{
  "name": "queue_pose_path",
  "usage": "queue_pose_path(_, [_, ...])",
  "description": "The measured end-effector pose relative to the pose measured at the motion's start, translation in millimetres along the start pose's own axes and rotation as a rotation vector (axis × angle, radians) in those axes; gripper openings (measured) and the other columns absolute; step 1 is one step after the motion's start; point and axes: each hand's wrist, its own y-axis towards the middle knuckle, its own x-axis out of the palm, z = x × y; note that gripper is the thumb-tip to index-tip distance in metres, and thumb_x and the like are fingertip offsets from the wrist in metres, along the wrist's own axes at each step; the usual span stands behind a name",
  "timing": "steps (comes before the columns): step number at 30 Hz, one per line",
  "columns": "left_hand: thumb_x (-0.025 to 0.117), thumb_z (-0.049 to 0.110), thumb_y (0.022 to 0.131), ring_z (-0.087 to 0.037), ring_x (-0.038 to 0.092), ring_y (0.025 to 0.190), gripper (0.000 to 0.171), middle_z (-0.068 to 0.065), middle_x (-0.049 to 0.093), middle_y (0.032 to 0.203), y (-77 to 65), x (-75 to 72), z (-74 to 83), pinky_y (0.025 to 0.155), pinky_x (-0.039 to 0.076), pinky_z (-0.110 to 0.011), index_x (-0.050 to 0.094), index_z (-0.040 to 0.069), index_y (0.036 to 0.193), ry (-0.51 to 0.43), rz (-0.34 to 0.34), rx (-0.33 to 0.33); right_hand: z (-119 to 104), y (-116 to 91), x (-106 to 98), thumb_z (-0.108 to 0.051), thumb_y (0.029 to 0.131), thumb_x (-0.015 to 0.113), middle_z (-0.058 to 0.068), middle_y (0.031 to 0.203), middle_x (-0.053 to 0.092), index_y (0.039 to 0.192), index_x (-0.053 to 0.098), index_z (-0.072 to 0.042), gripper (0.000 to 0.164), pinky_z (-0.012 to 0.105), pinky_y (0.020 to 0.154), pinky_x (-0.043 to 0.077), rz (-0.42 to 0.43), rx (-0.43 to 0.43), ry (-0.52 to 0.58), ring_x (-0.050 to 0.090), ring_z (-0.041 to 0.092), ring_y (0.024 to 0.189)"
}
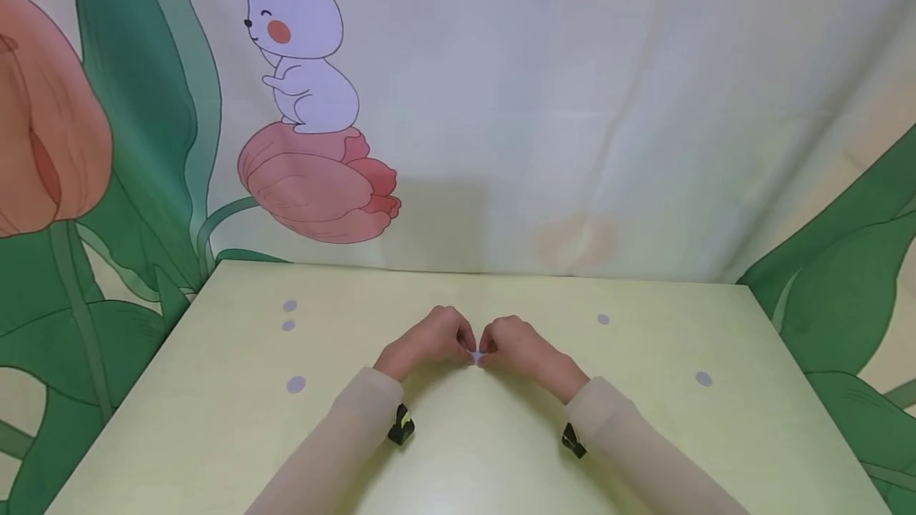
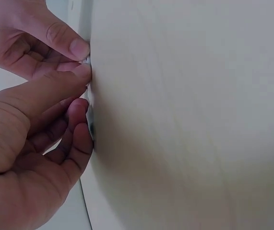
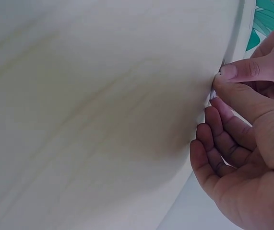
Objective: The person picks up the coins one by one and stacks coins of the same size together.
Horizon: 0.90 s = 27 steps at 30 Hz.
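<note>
Close to the middle of the table, a small pale purple piece (image 1: 477,357) shows between the fingertips of both hands. My left hand (image 1: 432,335) pinches it from the left, thumb and forefinger together. From the other side my right hand (image 1: 521,346) pinches it too, the two sets of fingertips nearly meeting. In the left wrist view the left hand (image 2: 36,139) lies below the right one, fingertips low at the tabletop. Most of the piece is hidden by fingers; in the right wrist view only a pale sliver shows by the right hand (image 3: 252,153).
On the pale yellow table (image 1: 472,459) lie several flat purple dots: an upper left dot (image 1: 289,306), a larger left dot (image 1: 296,384), a right dot (image 1: 603,319) and a far right dot (image 1: 704,378). A printed curtain (image 1: 537,102) hangs behind the table's back edge.
</note>
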Motion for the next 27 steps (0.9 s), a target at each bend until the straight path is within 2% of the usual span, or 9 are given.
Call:
queue_pose_path(5, [0.084, 0.002, 0.08, -0.009, 0.057, 0.072, 0.007, 0.004, 0.069, 0.072, 2.3, -0.7, -1.3, 0.067, 0.05, -0.022, 0.078, 0.006, 0.082, 0.002, 0.01, -0.02, 2, 3, 1, -0.012, 0.086, 0.082, 0.001, 0.081, 0.069, 0.089, 0.075, -0.004, 0.011, 0.03, 0.072, 0.052, 0.028, -0.023, 0.007, 0.059, 0.012, 0.075])
queue_pose_path(9, [0.084, 0.002, 0.08, -0.008, 0.057, 0.072, 0.007, 0.005, 0.069, 0.072, 1.9, -3.0, -2.7, 0.067, 0.05, -0.022, 0.078, 0.006, 0.082, -0.002, 0.018, -0.023, 1, 6, -1, -0.012, 0.085, 0.083, 0.001, 0.082, 0.07, 0.088, 0.075, -0.005, 0.011, 0.03, 0.073, 0.053, 0.02, -0.016, 0.005, 0.061, 0.012, 0.076])
queue_pose_path(18, [0.085, 0.003, 0.079, -0.008, 0.056, 0.07, 0.008, 0.004, 0.068, 0.072, -6.2, -7.5, -8.3, 0.065, 0.049, -0.021, 0.078, 0.006, 0.081, 0.023, 0.013, -0.06, -6, 17, 7, -0.013, 0.085, 0.083, 0.0, 0.082, 0.071, 0.088, 0.077, -0.006, 0.01, 0.028, 0.073, 0.053, -0.001, -0.034, 0.025, 0.061, 0.012, 0.077])
queue_pose_path(23, [0.085, 0.002, 0.079, -0.009, 0.056, 0.07, 0.009, 0.004, 0.068, 0.071, -8.9, -6.5, -12.8, 0.065, 0.049, -0.022, 0.078, 0.006, 0.081, 0.017, 0.036, -0.034, -8, 15, 10, -0.013, 0.084, 0.083, 0.0, 0.082, 0.071, 0.089, 0.077, -0.006, 0.01, 0.03, 0.073, 0.053, 0.041, -0.028, 0.026, 0.062, 0.013, 0.076])
queue_pose_path(27, [0.084, 0.003, 0.081, -0.009, 0.057, 0.071, 0.007, 0.005, 0.069, 0.073, -10.6, -6.4, -13.9, 0.066, 0.05, -0.022, 0.078, 0.006, 0.083, 0.003, 0.022, -0.037, -8, 12, 13, -0.013, 0.084, 0.084, -0.003, 0.08, 0.071, 0.09, 0.078, -0.008, 0.01, 0.026, 0.072, 0.052, 0.066, -0.016, 0.034, 0.061, 0.009, 0.075])
